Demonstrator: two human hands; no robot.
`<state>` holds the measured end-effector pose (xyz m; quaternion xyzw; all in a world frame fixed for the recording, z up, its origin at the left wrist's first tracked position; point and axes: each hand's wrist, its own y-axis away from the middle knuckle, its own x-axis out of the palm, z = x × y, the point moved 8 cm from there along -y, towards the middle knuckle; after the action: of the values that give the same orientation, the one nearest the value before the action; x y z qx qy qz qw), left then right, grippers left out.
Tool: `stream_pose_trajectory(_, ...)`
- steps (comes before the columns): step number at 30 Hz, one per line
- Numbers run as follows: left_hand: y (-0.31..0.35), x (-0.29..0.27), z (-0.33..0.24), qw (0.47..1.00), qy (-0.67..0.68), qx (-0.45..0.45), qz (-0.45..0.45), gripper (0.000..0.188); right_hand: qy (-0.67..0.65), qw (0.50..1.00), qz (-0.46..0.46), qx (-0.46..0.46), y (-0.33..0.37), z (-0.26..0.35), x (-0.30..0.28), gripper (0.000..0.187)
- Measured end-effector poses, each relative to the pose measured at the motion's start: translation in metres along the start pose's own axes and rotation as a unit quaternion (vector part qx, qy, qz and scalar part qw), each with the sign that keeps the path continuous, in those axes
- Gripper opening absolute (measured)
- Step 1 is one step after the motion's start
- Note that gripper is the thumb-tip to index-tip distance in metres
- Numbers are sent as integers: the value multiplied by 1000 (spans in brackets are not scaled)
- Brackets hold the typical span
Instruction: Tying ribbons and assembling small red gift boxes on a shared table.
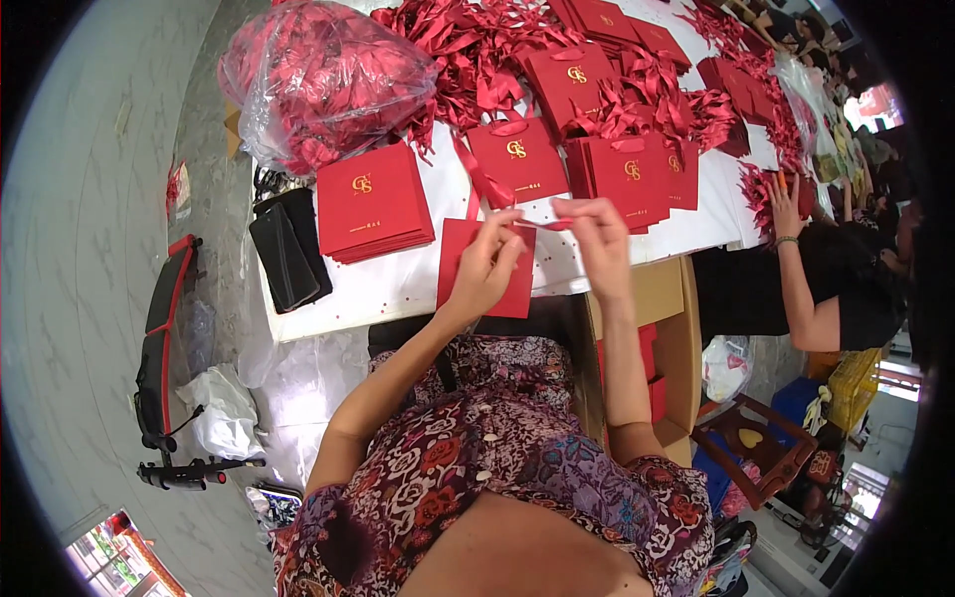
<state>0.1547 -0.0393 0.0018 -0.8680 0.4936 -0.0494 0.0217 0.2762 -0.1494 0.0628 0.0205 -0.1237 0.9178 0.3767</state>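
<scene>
A plain red paper bag [511,284] lies flat at the table's near edge, partly covered by my left hand [487,267]. Above the bag, a narrow red ribbon [548,225] stretches between the pinched fingertips of my left hand and my right hand [596,237]. A wider red ribbon [477,179] runs up from my left fingers over a printed bag [516,164] with a gold emblem. To the left is a neat stack of red bags [374,202]. More stacked red bags [626,182] with ribbon handles stand to the right.
A clear plastic sack [318,80] full of red ribbon sits at the far left, beside a loose ribbon heap [477,50]. A black phone case [288,249] lies at the left edge. Right of my lap is an open cardboard box [679,348]. Another person's hand [786,206] works farther right.
</scene>
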Motion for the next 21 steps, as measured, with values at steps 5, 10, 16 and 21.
stream_pose_trajectory(5, 7, -41, -9, 966, -229, 74, -96, 34, -336, 936, 108, -9, 16, 52, -32, 20)
stream_pose_trajectory(10, -1, -26, -16, 886, -434, 161, -36, 42, -31, 984, 160, 71, 18, 21, -14, 13)
stream_pose_trajectory(16, -11, -20, -6, 856, -506, 107, 11, 49, 280, 952, 104, 71, 13, -58, 20, 14)
stream_pose_trajectory(21, -18, -15, -12, 851, -511, 113, 35, 38, 340, 935, 23, 92, 12, -77, 19, 14)
